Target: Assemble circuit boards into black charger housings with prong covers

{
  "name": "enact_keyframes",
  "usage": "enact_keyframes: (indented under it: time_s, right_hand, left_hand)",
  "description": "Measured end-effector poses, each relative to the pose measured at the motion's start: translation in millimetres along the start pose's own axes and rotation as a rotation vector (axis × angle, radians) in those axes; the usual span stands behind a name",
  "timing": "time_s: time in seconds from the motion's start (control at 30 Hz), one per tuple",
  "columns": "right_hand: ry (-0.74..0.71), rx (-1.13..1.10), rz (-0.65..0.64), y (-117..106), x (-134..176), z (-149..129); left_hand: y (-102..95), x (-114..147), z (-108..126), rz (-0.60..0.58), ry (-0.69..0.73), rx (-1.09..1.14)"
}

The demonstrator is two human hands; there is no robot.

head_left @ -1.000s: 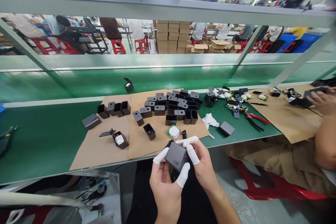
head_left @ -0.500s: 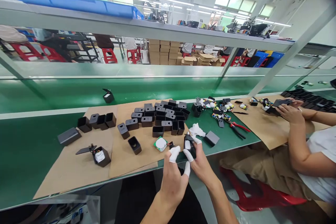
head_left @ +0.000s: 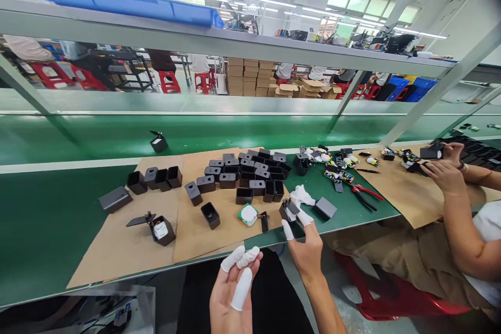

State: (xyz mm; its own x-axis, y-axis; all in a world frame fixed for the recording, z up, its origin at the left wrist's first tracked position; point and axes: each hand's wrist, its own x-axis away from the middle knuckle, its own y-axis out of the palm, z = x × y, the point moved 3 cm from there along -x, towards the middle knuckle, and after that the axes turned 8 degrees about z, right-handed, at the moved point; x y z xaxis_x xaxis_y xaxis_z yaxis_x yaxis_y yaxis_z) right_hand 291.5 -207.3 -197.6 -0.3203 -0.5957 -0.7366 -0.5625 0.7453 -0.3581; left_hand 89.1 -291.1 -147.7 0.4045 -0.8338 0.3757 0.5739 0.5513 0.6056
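Note:
White finger covers sit on fingertips of both my hands. My left hand [head_left: 237, 284] is raised before the table edge, palm up, fingers slightly curled and thumb apart, with nothing visible in it. At the edge, my right hand [head_left: 307, 245] has thumb and forefinger around a small black case [head_left: 288, 211] whose lid is tilted up; white material shows inside. The fingers partly hide it. Left of it lie a green circuit board with a round white disc [head_left: 249, 214] and a small black piece [head_left: 265, 222] joined by wires. Crumpled white tissue [head_left: 303, 195] lies behind my right hand.
Several black cases [head_left: 246, 180] crowd the brown paper [head_left: 195, 245]. An opened case [head_left: 162, 230] is at left, a closed dark box [head_left: 325, 209] at right. Red-handled pliers [head_left: 366, 195] lie near loose electronic parts [head_left: 321, 155]. A co-worker's hands [head_left: 446, 167] hold a dark case.
My left hand has drawn back toward me, away from the circuit board and case. My right hand stays at the case, its thumb lower. The co-worker's hands have lifted a dark case.

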Motion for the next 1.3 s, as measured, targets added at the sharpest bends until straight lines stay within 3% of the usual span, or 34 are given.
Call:
enact_keyframes:
  time_s: [0.27,0.47,0.57,0.63,0.73,0.9,0.97,1.03,1.13,1.3]
  right_hand:
    - [-0.106,0.026,0.042,-1,1,1]
    - [-0.093,0.015,-0.009,-1,-8,-3]
    - [-0.065,0.012,-0.006,0,-6,-3]
    - [-0.052,-0.001,-0.01,1,-3,-2]
    - [-0.023,-0.021,-0.004,3,1,1]
    - [-0.003,-0.051,0.03,3,0,3]
    - [-0.033,-0.063,0.023,2,-3,2]
    - [-0.063,-0.068,-0.006,3,-6,0]
    - [-0.099,-0.072,-0.064,3,-8,0]
    - [-0.118,-0.059,-0.087,3,-8,2]
  left_hand:
    - [-8.6,-14,18,0.004,-0.137,0.08]
    - [-12.8,-9,20,-0.084,-0.409,0.2]
    - [-7.7,-3,26,-0.087,-0.38,0.249]
    - [-4.2,-7,33,-0.088,-0.286,0.191]
    - [-6.3,-28,51,-0.049,-0.008,0.02]
    - [-36.5,-89,69,0.119,0.612,-0.413]
    - [-47.5,-108,67,0.057,0.788,-0.59]
    - [-56.2,-121,62,-0.008,0.895,-0.697]
    - [-63.4,-128,57,-0.015,0.986,-0.777]
    - [-59.6,-124,57,-0.05,1.189,-0.841]
